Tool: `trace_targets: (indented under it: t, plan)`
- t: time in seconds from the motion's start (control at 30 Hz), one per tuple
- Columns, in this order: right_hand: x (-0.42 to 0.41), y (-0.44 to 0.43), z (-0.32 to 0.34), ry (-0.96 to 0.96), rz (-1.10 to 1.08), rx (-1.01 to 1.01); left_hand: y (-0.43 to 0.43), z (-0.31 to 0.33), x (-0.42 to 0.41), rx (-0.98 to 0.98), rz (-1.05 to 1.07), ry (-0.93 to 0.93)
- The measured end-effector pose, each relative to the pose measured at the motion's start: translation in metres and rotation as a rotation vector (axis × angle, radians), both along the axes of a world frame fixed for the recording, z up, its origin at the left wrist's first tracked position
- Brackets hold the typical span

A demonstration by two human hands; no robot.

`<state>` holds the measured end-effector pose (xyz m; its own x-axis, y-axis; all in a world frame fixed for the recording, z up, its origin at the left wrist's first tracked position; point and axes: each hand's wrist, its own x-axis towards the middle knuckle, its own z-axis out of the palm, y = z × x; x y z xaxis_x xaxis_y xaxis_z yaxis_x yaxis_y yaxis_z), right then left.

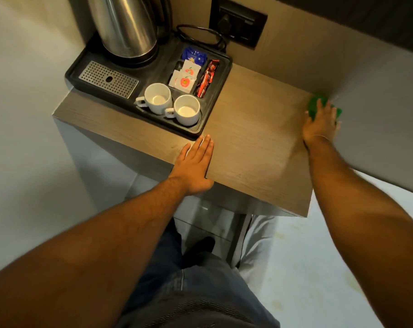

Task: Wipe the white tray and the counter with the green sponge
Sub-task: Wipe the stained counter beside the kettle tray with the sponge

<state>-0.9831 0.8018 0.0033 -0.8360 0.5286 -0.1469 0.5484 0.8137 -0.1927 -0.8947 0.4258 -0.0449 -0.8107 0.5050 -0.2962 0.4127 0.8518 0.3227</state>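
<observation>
**Pressing one sponge into the far right corner**

Your right hand (321, 123) lies on the green sponge (315, 104), fingers spread over it, at the counter's (255, 143) far right corner. Your left hand (193, 166) rests flat, fingers together, near the black tray (215, 95). It holds two cups (157, 98), one kettle (125, 24) and several sachets (184, 78).

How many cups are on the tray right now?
2. One white cup stands at the black tray's front edge, just right of the metal grate; the second cup stands beside it, nearer the front corner. None seems hidden.
</observation>
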Motion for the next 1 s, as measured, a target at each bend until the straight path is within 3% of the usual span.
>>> trace_targets:
  t: [0.07,0.13,0.27,0.37,0.43,0.5,0.6,0.7,0.77,0.83,0.93,1.0]
  plan:
    - [-0.003,-0.013,0.004,-0.048,-0.074,0.01,-0.002,-0.002,0.001,0.01,0.006,-0.001]
    - [-0.013,-0.057,0.007,-0.031,-0.002,0.022,-0.003,-0.005,0.001,0.029,0.025,0.017]
    - [0.01,-0.175,-0.004,0.058,0.568,-0.08,-0.004,-0.01,0.002,0.081,0.03,0.039]
    - [0.077,-0.181,-0.017,0.034,0.817,-0.137,-0.003,-0.01,0.001,0.081,0.037,0.059]
    - [0.109,-0.137,-0.019,0.053,0.738,-0.096,-0.003,-0.01,0.002,0.083,0.034,0.069]
    - [0.115,-0.083,-0.012,0.053,0.524,-0.055,-0.003,-0.01,0.002,0.082,0.033,0.072]
    - [0.078,-0.028,0.003,0.041,0.209,-0.051,-0.003,-0.01,0.001,0.092,0.028,0.056]
    - [0.017,-0.022,0.007,0.009,0.081,-0.05,-0.003,-0.008,0.001,0.093,0.025,0.037]
    - [-0.015,-0.047,0.005,-0.001,0.155,-0.041,-0.004,-0.007,0.001,0.086,0.025,0.031]
    - [-0.02,-0.09,0.003,0.016,0.382,-0.057,-0.006,-0.006,0.001,0.086,0.031,0.024]
    - [0.038,-0.142,-0.01,0.042,0.711,-0.135,-0.004,-0.003,0.003,0.116,0.049,0.028]
    - [0.099,-0.147,-0.022,0.042,0.8,-0.178,-0.002,-0.002,0.003,0.129,0.058,0.022]
